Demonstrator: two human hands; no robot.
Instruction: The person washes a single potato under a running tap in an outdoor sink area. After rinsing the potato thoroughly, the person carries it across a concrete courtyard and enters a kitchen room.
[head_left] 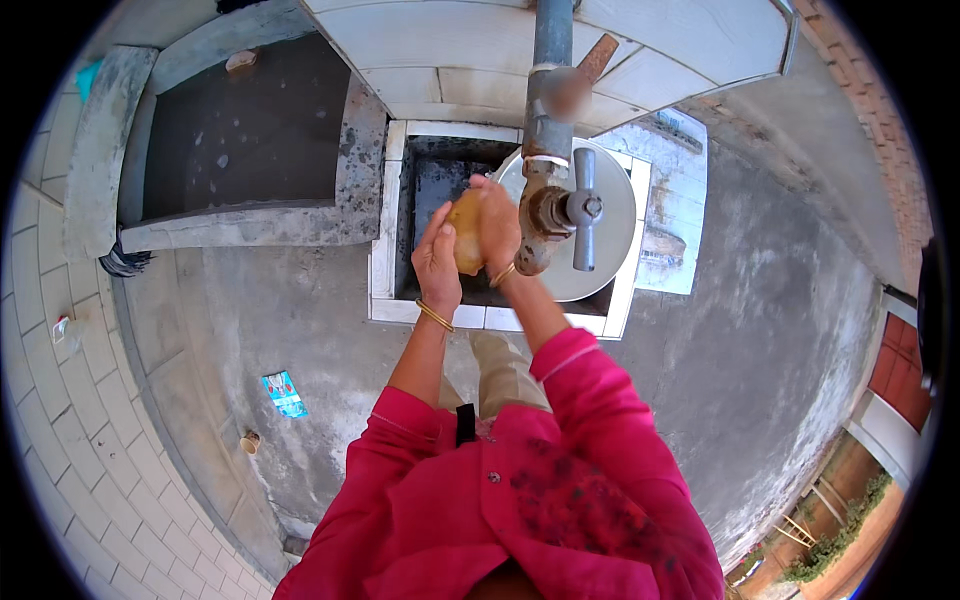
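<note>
Between my two hands is a yellow-brown, oblong lump, wet-looking and uneven, whose kind I cannot make out (pixel 466 235). My left hand (pixel 436 265) cups its left side with the fingers curved up along it. My right hand (pixel 498 228) presses on it from the right. Both hands are over a small tiled sink (pixel 383 272) with a dark inside. A large, round, pale basin or lid (pixel 610 215) covers the sink's right part. Just right of my right hand hangs an old metal tap (pixel 543 215) with a T-shaped handle; no stream of water shows.
The tap's thick pipe (pixel 552 45) comes down from the tiled wall. A concrete trough (pixel 230 228) of dark water lies at the far left, with black bristles (pixel 125 262) by its corner. A pale slab (pixel 680 225) adjoins the sink. A blue packet (pixel 285 394) lies on the floor.
</note>
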